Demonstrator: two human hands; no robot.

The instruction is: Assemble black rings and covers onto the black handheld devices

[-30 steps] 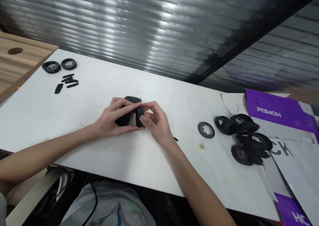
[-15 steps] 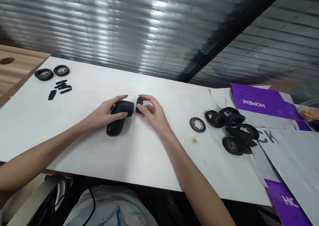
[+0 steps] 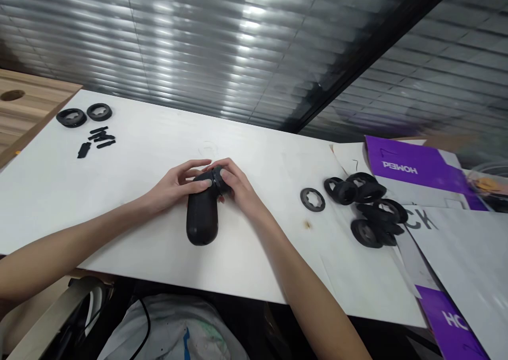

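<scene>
Black device (image 3: pixel 202 218) sits gripped between left hand (image 3: pixel 173 184) and right hand (image 3: pixel 239 188).

Open table (image 3: pixel 138 148) btwn strips (image 3: pixel 103 137) & left hand (image 3: pixel 172 186); far R blocked (black rings (image 3: pixel 372 192)).

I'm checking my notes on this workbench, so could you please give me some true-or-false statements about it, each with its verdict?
1. The left hand holds the curved black body. True.
2. Purple cardboard lies toward the right end of the white table. True.
3. The right hand rests on the purple cardboard. False: it grips the body's ribbed end.
4. One flat ring lies apart from the piled rings. True.
5. The small black strips lie among the piled rings. False: they lie near two other rings on the left.
</scene>
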